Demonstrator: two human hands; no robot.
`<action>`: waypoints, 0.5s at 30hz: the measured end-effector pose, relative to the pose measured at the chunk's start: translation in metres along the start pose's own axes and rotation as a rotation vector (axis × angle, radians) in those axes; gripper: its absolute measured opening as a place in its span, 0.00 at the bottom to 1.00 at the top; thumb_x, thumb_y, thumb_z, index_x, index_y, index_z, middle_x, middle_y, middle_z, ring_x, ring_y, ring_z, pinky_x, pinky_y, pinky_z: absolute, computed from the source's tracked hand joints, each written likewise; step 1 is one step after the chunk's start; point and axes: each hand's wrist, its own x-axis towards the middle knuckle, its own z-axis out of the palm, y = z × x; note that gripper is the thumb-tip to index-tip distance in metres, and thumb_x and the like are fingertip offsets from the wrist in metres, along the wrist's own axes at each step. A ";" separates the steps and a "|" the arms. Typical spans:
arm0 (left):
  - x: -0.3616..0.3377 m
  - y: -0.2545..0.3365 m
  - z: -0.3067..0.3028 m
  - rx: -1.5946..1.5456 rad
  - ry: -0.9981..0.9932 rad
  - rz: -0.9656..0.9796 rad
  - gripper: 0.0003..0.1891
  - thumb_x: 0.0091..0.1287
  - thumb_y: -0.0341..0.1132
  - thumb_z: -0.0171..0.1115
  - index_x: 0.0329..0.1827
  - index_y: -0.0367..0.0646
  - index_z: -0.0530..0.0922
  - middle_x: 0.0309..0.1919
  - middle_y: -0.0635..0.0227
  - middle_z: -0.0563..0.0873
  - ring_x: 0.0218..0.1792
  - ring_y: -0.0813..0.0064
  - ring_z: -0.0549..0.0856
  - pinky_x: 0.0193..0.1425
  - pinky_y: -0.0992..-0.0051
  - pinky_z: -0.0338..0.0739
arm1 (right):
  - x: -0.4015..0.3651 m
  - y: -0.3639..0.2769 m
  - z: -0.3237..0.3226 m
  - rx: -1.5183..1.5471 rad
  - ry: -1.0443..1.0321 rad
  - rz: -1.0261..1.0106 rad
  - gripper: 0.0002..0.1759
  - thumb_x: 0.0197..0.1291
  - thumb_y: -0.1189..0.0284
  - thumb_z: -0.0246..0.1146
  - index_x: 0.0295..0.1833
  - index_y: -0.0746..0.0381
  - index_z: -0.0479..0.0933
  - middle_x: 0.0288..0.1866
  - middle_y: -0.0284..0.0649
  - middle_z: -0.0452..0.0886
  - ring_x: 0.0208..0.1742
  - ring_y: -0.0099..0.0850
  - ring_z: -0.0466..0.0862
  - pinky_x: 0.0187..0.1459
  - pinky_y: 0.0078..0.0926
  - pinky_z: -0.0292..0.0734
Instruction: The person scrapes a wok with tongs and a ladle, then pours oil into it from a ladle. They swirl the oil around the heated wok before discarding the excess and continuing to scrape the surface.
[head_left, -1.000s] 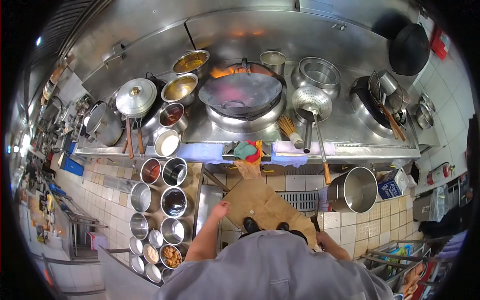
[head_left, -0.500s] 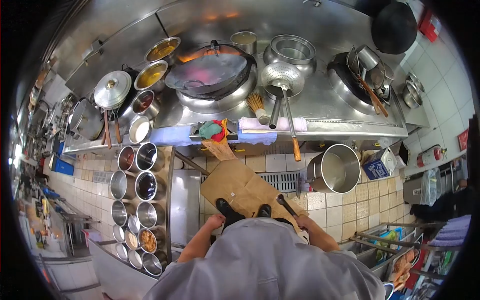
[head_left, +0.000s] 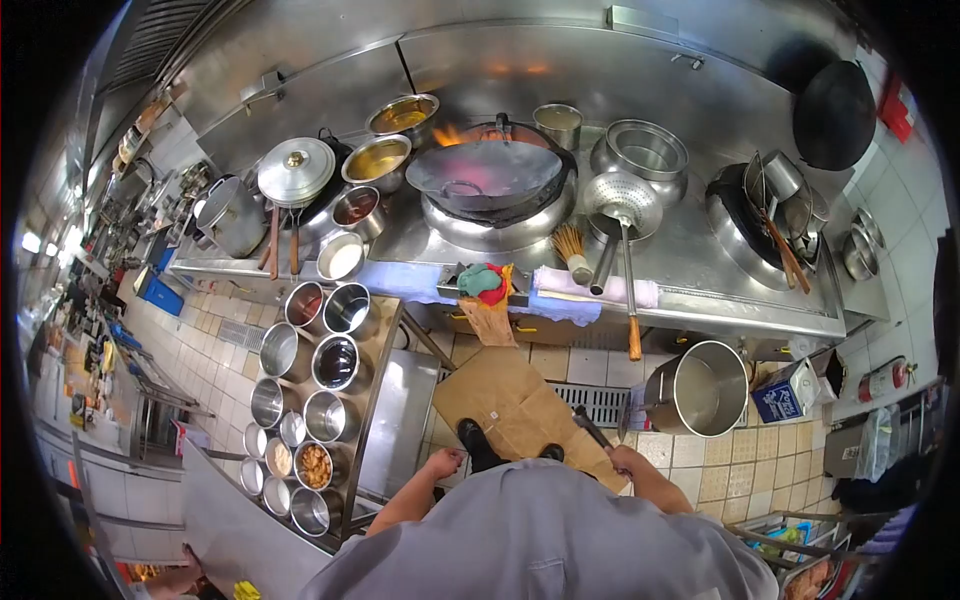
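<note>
My left hand [head_left: 444, 462] hangs by my side with its fingers curled in, nothing visible in it, near the edge of the metal stand with the pots. My right hand [head_left: 627, 461] grips a long dark metal utensil [head_left: 594, 430], which points up and forward; its kind is hard to make out. Ahead on the stove, a wok [head_left: 485, 178] sits over a burner with flames behind it. To its right, a perforated strainer [head_left: 623, 200] with a wooden handle end lies across a pot, beside a bamboo brush [head_left: 570, 248].
Several steel pots [head_left: 326, 415] with sauces and food stand at left. A tall steel pot [head_left: 710, 390] is at right, beside a blue tin [head_left: 785, 392]. Cardboard [head_left: 510, 395] covers the floor under my feet. Another person's arm [head_left: 172, 582] shows at lower left.
The view has tilted up and turned left, so the stove appears lower and further right. My right hand still holds the utensil, and my left hand stays low at my side.
</note>
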 end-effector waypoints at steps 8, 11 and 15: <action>-0.012 -0.007 0.004 -0.110 0.031 -0.042 0.16 0.60 0.43 0.51 0.39 0.41 0.79 0.30 0.63 0.84 0.28 0.72 0.84 0.38 0.72 0.78 | -0.009 -0.025 -0.002 0.177 0.006 0.024 0.30 0.63 0.49 0.44 0.24 0.65 0.69 0.16 0.39 0.70 0.15 0.31 0.71 0.17 0.33 0.66; -0.021 0.005 0.004 -0.089 0.025 -0.064 0.16 0.59 0.43 0.51 0.38 0.42 0.80 0.29 0.62 0.84 0.29 0.72 0.84 0.39 0.72 0.78 | -0.020 -0.028 0.002 0.113 -0.008 0.010 0.30 0.63 0.49 0.44 0.22 0.64 0.68 0.15 0.39 0.69 0.14 0.31 0.70 0.16 0.33 0.65; -0.016 0.009 0.006 0.117 0.026 0.001 0.15 0.57 0.44 0.51 0.35 0.43 0.81 0.29 0.64 0.84 0.29 0.72 0.84 0.40 0.72 0.78 | 0.005 0.003 0.029 0.104 -0.105 -0.047 0.29 0.64 0.50 0.45 0.21 0.63 0.65 0.14 0.39 0.67 0.12 0.30 0.67 0.15 0.31 0.63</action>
